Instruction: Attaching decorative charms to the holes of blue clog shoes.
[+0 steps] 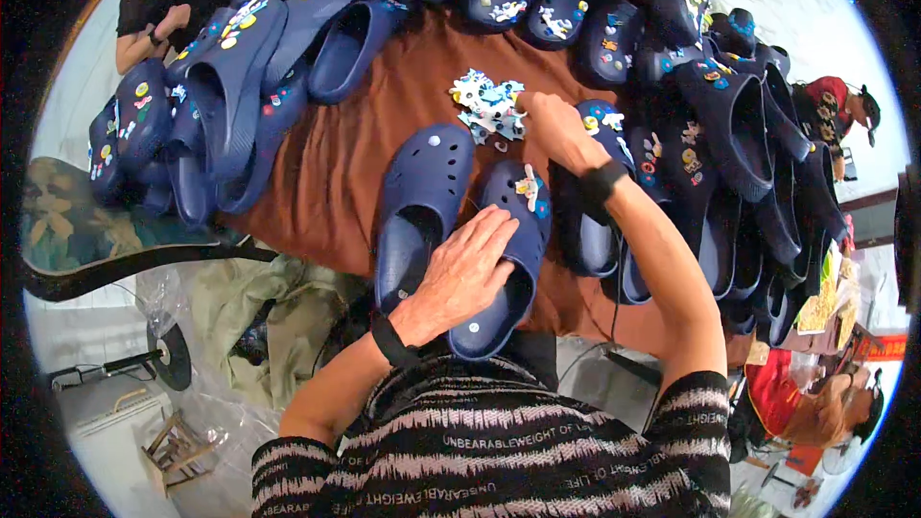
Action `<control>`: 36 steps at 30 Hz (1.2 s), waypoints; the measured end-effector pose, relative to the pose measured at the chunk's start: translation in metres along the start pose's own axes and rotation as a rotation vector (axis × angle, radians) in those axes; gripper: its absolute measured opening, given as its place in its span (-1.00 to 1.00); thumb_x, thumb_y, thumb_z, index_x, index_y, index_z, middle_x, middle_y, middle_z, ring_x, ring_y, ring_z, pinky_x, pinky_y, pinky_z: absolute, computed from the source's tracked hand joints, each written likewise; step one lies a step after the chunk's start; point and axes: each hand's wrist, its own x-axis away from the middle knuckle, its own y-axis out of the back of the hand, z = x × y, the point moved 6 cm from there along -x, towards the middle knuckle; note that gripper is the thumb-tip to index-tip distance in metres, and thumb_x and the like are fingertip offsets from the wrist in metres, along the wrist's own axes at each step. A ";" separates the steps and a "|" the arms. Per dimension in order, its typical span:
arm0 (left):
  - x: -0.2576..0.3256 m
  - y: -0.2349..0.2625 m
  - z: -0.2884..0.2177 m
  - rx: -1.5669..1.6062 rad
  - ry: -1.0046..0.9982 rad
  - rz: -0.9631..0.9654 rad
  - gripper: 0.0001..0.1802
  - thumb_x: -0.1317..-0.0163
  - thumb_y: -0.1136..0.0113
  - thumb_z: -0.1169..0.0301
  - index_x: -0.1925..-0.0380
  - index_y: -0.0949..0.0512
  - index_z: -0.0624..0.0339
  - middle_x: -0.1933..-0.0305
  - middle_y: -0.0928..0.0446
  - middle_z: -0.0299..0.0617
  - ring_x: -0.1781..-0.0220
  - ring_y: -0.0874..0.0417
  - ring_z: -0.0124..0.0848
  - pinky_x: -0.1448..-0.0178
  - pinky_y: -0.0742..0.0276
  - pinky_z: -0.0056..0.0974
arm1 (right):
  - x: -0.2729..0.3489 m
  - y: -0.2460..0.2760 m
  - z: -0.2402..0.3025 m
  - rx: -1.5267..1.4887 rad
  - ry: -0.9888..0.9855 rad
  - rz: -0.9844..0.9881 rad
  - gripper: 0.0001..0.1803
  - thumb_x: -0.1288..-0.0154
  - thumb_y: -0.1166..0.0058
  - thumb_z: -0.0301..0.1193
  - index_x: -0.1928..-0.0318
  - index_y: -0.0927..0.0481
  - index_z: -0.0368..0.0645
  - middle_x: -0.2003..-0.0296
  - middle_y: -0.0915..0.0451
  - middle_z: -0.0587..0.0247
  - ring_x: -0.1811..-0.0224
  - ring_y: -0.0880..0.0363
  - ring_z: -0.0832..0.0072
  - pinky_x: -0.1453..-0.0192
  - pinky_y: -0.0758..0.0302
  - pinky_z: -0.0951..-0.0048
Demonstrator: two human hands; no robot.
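Two navy clogs lie side by side in front of me, toes pointing away. The left clog (427, 173) has one white round charm on its toe. On the right clog (494, 326) sits a white, tan and blue charm (529, 190). My left hand (460, 273) lies across the right clog at its opening, fingers stretched out over its inner edge. Beyond the toes is a small heap of shoe charms (489, 104), white, blue and yellow. My right hand (561, 129) reaches to the heap's right side with bent, closed fingers; whatever is between the fingertips is hidden.
Brown cloth (374, 125) covers the table. Many charm-decorated navy clogs (230, 86) pile up at left, along the far edge and at right (739, 125). A patterned chair (106, 216) stands at left. A person (177, 0) is at the far left; others are at right (806, 398).
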 end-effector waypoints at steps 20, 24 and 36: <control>0.001 0.000 0.001 0.055 -0.015 0.005 -0.40 -0.36 -0.16 0.16 -0.25 -0.37 0.35 -0.37 -0.33 0.14 -0.46 -0.29 0.07 -0.50 -0.25 0.00 | -0.011 -0.015 -0.047 -0.060 -0.135 -0.074 -0.74 -0.18 -0.18 -0.37 0.14 -0.61 -0.20 0.23 -0.68 -0.15 0.10 -0.66 -0.11 0.01 -0.56 -0.04; 0.000 0.000 0.002 0.048 -0.006 0.005 -0.40 -0.36 -0.15 0.17 -0.25 -0.36 0.34 -0.37 -0.33 0.15 -0.46 -0.29 0.07 -0.49 -0.25 0.00 | -0.002 -0.018 -0.048 -0.171 -0.095 0.005 -0.74 -0.18 -0.19 -0.36 0.14 -0.63 -0.23 0.24 -0.68 -0.18 0.12 -0.66 -0.12 0.03 -0.56 -0.01; 0.001 0.000 0.000 0.048 -0.024 -0.016 -0.41 -0.34 -0.18 0.18 -0.23 -0.40 0.37 -0.35 -0.36 0.09 -0.46 -0.31 0.02 -0.49 -0.28 -0.03 | -0.047 -0.042 -0.050 0.015 -0.085 -0.095 -0.77 -0.22 -0.20 -0.32 0.15 -0.67 -0.14 0.18 -0.68 -0.10 0.10 -0.66 -0.05 -0.03 -0.56 0.03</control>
